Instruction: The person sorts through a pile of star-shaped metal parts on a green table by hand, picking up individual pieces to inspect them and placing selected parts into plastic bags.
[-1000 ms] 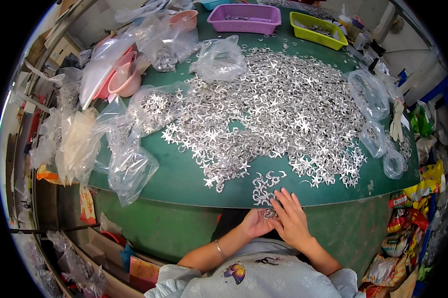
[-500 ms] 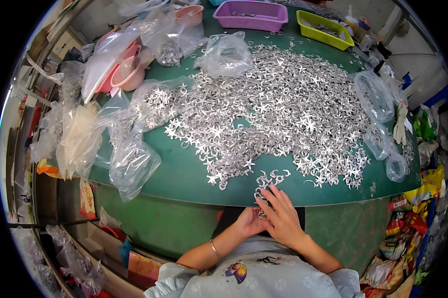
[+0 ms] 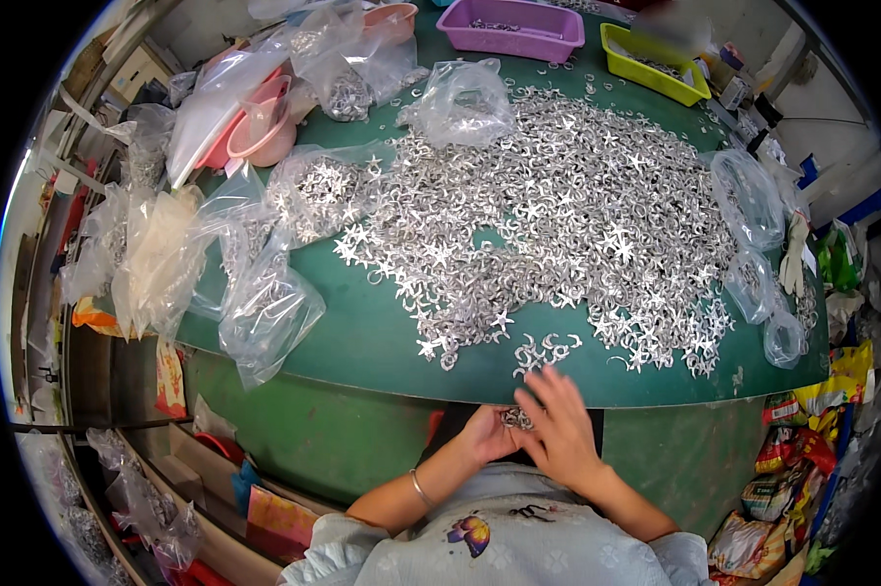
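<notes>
While our left hand (image 3: 489, 433) cups a few pieces (image 3: 516, 419) at the bench's (image 3: 362, 342) near edge, our right hand (image 3: 561, 430), loosely spread, hangs over that edge; we cannot tell whether it grips anything. A small cluster (image 3: 548, 349) lies near that edge, the pile (image 3: 596, 215) across the bench's middle.

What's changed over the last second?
The left hand and right hand shifted left along the table edge; the small cluster looks reduced on its near side. The left hand still cups pieces. Heap and purple basin stayed put.
</notes>
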Demonstrator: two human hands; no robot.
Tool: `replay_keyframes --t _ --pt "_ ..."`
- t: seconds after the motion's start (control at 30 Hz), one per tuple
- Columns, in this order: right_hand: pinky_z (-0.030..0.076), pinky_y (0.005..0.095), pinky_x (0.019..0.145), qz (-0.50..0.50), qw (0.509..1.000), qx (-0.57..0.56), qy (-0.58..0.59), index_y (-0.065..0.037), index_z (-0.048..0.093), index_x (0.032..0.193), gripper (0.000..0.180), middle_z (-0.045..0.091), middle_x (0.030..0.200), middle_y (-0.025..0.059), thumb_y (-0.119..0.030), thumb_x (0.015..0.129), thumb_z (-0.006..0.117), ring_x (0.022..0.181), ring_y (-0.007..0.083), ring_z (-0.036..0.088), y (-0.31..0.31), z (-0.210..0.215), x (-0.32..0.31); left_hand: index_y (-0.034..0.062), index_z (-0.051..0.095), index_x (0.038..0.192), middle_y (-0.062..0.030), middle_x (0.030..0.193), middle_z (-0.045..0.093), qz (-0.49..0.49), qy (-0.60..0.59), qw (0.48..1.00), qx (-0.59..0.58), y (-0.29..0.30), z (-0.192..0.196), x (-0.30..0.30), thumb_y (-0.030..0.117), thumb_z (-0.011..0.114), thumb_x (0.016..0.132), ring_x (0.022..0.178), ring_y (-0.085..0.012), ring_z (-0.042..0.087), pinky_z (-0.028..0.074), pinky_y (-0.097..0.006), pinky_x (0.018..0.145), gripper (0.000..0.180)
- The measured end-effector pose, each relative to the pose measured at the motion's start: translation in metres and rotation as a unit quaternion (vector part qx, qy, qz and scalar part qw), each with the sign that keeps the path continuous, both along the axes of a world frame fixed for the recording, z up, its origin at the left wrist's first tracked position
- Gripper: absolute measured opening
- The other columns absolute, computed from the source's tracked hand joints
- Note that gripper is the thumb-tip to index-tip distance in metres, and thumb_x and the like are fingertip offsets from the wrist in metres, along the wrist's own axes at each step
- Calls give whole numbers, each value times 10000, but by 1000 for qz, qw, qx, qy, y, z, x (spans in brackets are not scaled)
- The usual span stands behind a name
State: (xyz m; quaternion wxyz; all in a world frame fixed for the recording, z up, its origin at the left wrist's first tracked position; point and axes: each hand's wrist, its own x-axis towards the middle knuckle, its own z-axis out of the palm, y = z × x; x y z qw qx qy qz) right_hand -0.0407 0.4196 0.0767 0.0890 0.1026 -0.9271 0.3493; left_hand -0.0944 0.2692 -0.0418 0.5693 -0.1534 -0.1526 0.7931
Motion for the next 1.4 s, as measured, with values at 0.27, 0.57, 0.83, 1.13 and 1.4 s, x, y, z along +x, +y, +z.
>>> replay_keyframes --t 0.27,0.57,0.83,1.13,1.4 --pt "210 600 1105 -89 989 113 -20 -89 525 1341 566 349 1479 202 -230 823 705 1379 453 278 -1 -8 -49 9 475 1333 -210 1336 539 -21 52 996 -68 5 10 -5 358 378 1016 1243 -367 527 422 -538 1052 481" --pt "232 584 1107 7 994 95 -50 -40 526 1309 575 416 1439 188 -223 797 712 1362 397 348 0 -5 -17 35 506 1298 -140 1293 577 -8 -58 998 23 3 -13 1 402 386 1009 1170 -356 574 424 -527 1044 482" --pt "345 511 1061 105 994 4 -8 18 614 1157 419 573 1267 145 -178 802 718 1282 338 482 -1 -16 27 -111 375 1378 -286 1399 453 -36 94 995 -12 11 25 -11 333 330 1008 1315 -359 454 348 -447 1126 579" --pt "507 413 785 55 984 -135 100 34 688 948 238 666 971 163 36 710 696 902 326 653 -16 -18 16 -87 556 1191 -206 1209 612 -34 128 984 -118 14 11 0 172 548 899 1112 -274 608 463 -361 1002 390" --pt "511 372 734 -29 977 -171 127 73 647 953 194 658 861 185 136 789 564 784 323 639 -17 -21 10 -131 544 1201 -241 1175 606 -11 13 930 -367 -29 12 10 126 519 910 1112 -325 594 465 -462 1023 389"
